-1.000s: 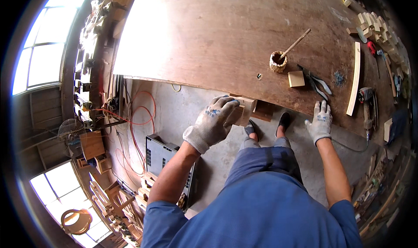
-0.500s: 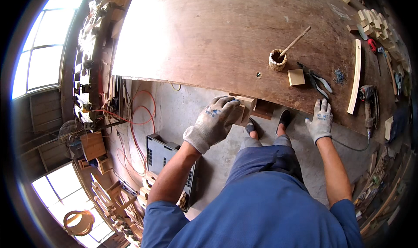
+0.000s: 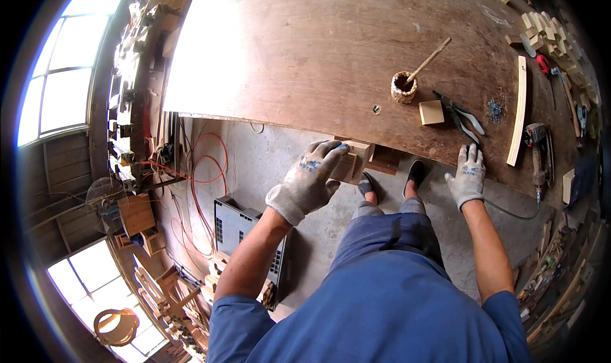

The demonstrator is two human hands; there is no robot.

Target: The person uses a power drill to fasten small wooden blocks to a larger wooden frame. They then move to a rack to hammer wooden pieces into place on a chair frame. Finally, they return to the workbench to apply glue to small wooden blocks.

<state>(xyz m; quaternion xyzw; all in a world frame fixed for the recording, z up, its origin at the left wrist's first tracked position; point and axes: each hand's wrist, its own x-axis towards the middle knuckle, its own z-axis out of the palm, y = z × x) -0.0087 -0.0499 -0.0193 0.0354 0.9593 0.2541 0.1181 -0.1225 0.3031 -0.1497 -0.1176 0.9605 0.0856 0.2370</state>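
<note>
My left hand (image 3: 310,175), in a whitish work glove, is at the bench's front edge with its fingers bent over the near end of a pale wooden block (image 3: 363,151). The thumb shows beside the block's lower corner; part of the block is hidden by the fingers. My right hand (image 3: 468,177), gloved too, lies with outstretched fingers against the front edge of the brown wooden workbench (image 3: 305,64), holding nothing. Between and beyond the hands lie a small square wood block (image 3: 431,112) and black-and-grey pliers (image 3: 463,117).
A crusted pot (image 3: 403,90) with a stick in it stands on the bench. To the right lie small nails (image 3: 495,110), a curved wooden strip (image 3: 519,111), an air tool (image 3: 538,159) and a pile of wood pieces (image 3: 552,35). Red hose (image 3: 224,162) and a grey crate (image 3: 235,226) are on the floor.
My left hand has shifted slightly left, and its thumb now stands out farther from the wooden block. The right hand stays almost where it was.
</note>
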